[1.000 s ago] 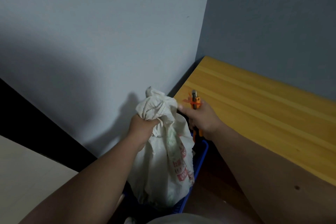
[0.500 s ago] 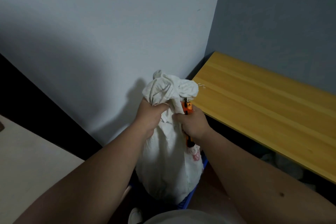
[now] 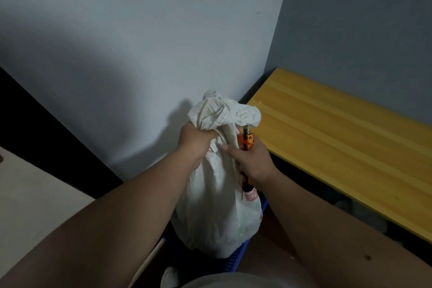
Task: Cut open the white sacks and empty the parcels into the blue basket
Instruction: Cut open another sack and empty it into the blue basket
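1. White sack (image 3: 217, 203) stands upright in the blue basket (image 3: 236, 262), neck bunched shut; contents not discernible.
2. Left hand (image 3: 195, 141) grips the neck.
3. Right hand (image 3: 253, 162) holds an orange utility knife (image 3: 246, 145) against the sack, thumb touching the fabric.
4. Yellow shelf (image 3: 350, 138) alongside.

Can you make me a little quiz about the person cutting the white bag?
1. True or false: the left hand grips the white sack by its bunched neck.
2. What does the right hand hold? A) orange cutter B) spoon C) cup
3. What yellow thing is to the right of the sack?

Key: 1 true. 2 A. 3 the wooden bench top.
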